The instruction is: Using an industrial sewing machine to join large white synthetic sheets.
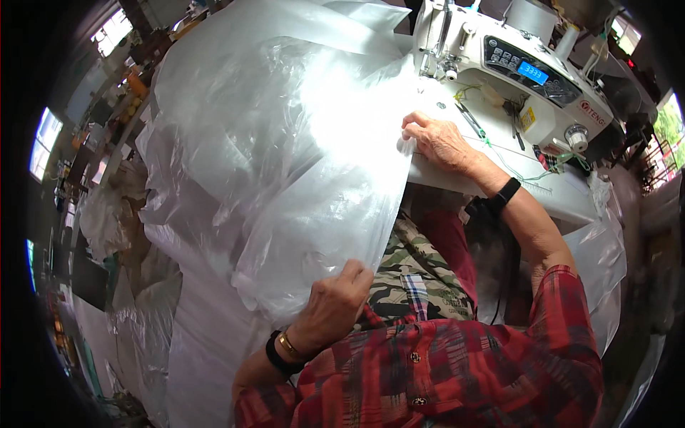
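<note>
A large sheet of translucent white plastic [285, 185] spreads over the table and hangs toward my lap. Its right edge runs up to the needle area of a white sewing machine [457, 50]. Near the needle, my right hand [437, 141] pinches that edge between thumb and fingers. Closer to my body, my left hand [335, 303] is closed on the lower part of the same edge, so the edge lies fairly straight between both hands. Strong glare washes out the sheet beside the needle.
On the machine bed lie a pair of dark tweezers [471, 121] and some green thread [510, 167]. A thread cone [567, 41] stands on top of the machine. More crumpled plastic [603, 264] hangs at the right. Cluttered shelves line the far left.
</note>
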Demonstrator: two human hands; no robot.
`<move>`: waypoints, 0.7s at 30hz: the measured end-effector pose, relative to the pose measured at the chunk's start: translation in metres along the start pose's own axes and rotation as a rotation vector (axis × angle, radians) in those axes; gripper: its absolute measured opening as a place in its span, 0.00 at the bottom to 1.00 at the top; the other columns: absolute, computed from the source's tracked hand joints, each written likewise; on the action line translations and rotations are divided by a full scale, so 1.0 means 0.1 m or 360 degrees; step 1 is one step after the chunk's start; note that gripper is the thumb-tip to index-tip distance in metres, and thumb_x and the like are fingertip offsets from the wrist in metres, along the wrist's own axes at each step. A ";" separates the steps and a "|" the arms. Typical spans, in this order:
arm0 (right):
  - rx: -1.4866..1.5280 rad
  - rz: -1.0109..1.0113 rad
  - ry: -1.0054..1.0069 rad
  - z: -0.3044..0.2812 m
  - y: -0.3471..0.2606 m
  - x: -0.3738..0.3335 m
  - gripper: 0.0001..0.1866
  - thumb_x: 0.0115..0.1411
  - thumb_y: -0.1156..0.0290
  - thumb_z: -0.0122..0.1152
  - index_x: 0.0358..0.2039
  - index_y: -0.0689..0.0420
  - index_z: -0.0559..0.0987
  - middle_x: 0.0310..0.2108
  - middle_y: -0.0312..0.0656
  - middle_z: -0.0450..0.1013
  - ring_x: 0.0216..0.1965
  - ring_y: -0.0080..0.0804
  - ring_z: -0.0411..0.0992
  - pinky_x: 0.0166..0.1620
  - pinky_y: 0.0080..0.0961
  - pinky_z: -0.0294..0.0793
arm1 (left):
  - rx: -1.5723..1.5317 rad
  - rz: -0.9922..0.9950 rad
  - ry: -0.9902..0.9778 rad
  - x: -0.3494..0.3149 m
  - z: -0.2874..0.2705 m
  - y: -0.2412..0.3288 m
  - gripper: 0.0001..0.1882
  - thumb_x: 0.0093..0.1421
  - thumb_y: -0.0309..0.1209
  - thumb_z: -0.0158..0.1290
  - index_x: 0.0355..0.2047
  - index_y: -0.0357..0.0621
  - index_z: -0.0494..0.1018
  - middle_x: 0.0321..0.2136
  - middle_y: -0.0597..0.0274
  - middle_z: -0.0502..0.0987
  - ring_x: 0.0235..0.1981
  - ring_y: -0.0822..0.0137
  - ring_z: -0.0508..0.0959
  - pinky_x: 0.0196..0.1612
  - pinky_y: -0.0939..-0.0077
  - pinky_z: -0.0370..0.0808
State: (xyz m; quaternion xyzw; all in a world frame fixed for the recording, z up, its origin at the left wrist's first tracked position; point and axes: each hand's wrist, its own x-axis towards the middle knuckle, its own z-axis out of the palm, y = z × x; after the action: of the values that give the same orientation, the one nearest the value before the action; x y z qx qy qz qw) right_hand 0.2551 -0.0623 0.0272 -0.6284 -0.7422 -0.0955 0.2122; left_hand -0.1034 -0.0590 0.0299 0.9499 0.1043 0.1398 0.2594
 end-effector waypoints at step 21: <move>0.0077 0.0285 0.0215 0.20 0.05 0.11 0.10 0.53 0.70 0.60 0.36 0.55 0.75 0.39 0.41 0.71 0.38 0.43 0.73 0.38 0.38 0.73 | -0.0208 -0.0136 0.0194 -0.06 0.29 -0.35 0.20 0.52 0.19 0.50 0.46 0.37 0.77 0.28 0.50 0.75 0.25 0.51 0.76 0.29 0.62 0.72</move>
State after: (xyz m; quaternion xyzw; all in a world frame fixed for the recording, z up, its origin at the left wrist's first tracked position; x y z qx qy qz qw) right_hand 0.2548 -0.0431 0.0137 -0.6789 -0.6692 -0.1003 0.2847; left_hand -0.1044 -0.0445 -0.0132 0.9154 0.1508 0.1927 0.3197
